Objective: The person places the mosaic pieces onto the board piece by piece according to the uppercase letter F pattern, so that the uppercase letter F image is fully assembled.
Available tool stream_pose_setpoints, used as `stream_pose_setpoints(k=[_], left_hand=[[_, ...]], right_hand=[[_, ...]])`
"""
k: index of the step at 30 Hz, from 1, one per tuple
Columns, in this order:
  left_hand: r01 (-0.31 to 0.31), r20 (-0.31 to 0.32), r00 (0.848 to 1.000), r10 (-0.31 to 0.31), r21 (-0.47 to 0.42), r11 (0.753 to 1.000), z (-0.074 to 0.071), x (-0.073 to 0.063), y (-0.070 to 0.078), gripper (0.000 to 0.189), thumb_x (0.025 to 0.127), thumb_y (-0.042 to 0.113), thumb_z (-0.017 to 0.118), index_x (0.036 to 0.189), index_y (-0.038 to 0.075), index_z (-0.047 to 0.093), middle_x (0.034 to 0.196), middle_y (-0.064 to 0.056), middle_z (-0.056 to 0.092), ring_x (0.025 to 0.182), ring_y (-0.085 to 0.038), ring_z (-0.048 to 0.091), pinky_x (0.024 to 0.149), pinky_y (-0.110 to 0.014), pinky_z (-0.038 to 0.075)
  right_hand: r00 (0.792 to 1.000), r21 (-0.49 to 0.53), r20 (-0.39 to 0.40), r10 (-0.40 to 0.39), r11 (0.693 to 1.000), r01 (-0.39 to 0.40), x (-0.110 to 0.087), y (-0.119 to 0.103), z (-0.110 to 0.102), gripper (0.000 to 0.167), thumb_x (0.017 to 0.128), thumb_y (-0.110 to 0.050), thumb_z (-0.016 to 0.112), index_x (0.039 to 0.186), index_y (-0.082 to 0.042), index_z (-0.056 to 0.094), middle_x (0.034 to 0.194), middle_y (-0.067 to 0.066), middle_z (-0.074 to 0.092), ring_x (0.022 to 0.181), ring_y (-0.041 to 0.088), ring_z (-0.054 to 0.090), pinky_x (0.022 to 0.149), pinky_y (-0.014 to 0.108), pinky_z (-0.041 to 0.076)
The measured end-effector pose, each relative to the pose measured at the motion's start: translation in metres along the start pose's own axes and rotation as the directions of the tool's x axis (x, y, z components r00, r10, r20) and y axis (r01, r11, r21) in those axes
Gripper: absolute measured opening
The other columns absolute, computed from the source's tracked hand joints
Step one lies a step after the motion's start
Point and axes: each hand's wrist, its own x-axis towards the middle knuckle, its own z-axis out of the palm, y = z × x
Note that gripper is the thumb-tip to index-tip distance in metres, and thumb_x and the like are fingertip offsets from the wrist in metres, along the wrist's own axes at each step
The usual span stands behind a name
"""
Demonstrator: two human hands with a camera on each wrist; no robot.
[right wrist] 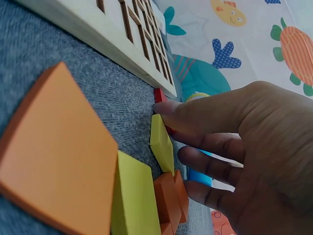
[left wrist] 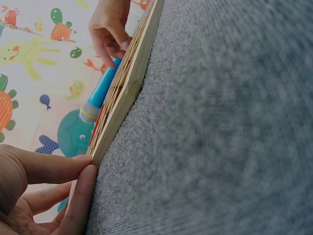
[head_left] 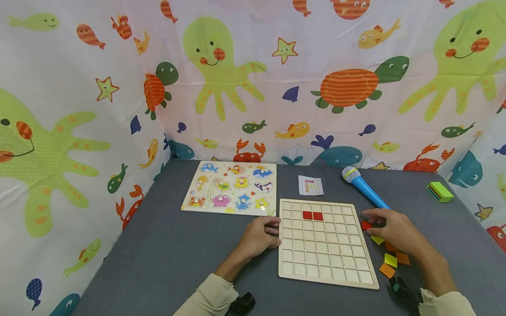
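Observation:
A wooden grid board [head_left: 322, 245] lies on the grey table, with two red tiles [head_left: 312, 215] side by side in its second row. My left hand [head_left: 258, 235] holds the board's left edge, thumb and finger against the wooden rim in the left wrist view. Off the board's right side, my right hand [head_left: 395, 230] pinches a loose red tile [head_left: 366, 225], partly covered by the thumb in the right wrist view. Close to that hand lie a yellow tile [right wrist: 161, 144] and several orange and yellow tiles, including an orange tile [right wrist: 58, 156].
Behind the right hand lies a blue toy microphone [head_left: 367, 188]. A small pattern card [head_left: 310, 185] sits beyond the board. To the left is a sea-animal peg puzzle [head_left: 231, 188]. A green block [head_left: 439, 192] stands at the far right. A printed curtain [head_left: 245, 87] surrounds the table.

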Motion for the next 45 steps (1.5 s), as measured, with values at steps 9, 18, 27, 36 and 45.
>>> stream_pose_setpoints(k=[9, 18, 27, 36, 45], left_hand=[[-0.006, -0.002, 1.0, 0.006, -0.002, 1.0, 0.001, 0.0, 0.001, 0.057, 0.082, -0.013, 0.08, 0.135, 0.001, 0.069, 0.123, -0.016, 0.068, 0.108, -0.027, 0.07, 0.074, -0.035, 0.066], [-0.004, 0.007, 1.0, 0.004, -0.014, 1.0, 0.0, -0.001, 0.0, 0.056, 0.082, -0.012, 0.08, 0.136, 0.0, 0.068, 0.123, -0.016, 0.067, 0.108, -0.027, 0.07, 0.075, -0.035, 0.066], [-0.006, 0.003, 1.0, 0.006, -0.013, 1.0, 0.0, 0.0, 0.0, 0.057, 0.082, -0.012, 0.081, 0.136, 0.002, 0.069, 0.124, -0.015, 0.067, 0.109, -0.028, 0.07, 0.075, -0.035, 0.066], [0.003, 0.005, 1.0, -0.003, -0.012, 1.0, 0.0, 0.0, 0.001, 0.056, 0.082, -0.011, 0.081, 0.136, 0.002, 0.069, 0.122, -0.015, 0.068, 0.109, -0.027, 0.07, 0.075, -0.035, 0.066], [0.004, 0.006, 1.0, -0.004, -0.017, 1.0, 0.0, -0.001, 0.001, 0.056, 0.082, -0.011, 0.08, 0.136, 0.002, 0.069, 0.122, -0.015, 0.068, 0.109, -0.028, 0.069, 0.075, -0.036, 0.066]], right_hand=[[1.0, -0.033, 0.014, -0.008, 0.999, 0.009, 0.0, 0.0, -0.002, 0.043, 0.094, -0.022, 0.081, 0.129, 0.001, 0.072, 0.11, 0.013, 0.069, 0.095, 0.026, 0.058, 0.073, 0.033, 0.05], [1.0, -0.061, -0.002, -0.025, 0.998, 0.025, -0.001, 0.0, -0.004, 0.04, 0.094, -0.022, 0.08, 0.126, 0.002, 0.074, 0.105, 0.01, 0.069, 0.091, 0.026, 0.057, 0.069, 0.032, 0.047], [0.998, -0.075, -0.053, -0.029, 0.997, 0.025, -0.002, -0.006, -0.002, 0.044, 0.095, -0.03, 0.08, 0.127, -0.001, 0.075, 0.109, 0.013, 0.066, 0.094, 0.028, 0.055, 0.07, 0.033, 0.044], [0.996, -0.056, -0.064, -0.068, 0.996, 0.064, 0.002, -0.019, 0.004, 0.042, 0.094, -0.032, 0.081, 0.125, -0.003, 0.076, 0.109, 0.009, 0.067, 0.094, 0.025, 0.054, 0.072, 0.033, 0.044], [0.995, -0.019, -0.028, -0.098, 0.995, 0.098, 0.013, -0.03, 0.014, 0.035, 0.094, -0.027, 0.081, 0.121, -0.007, 0.078, 0.104, 0.005, 0.064, 0.091, 0.022, 0.053, 0.067, 0.031, 0.043]])
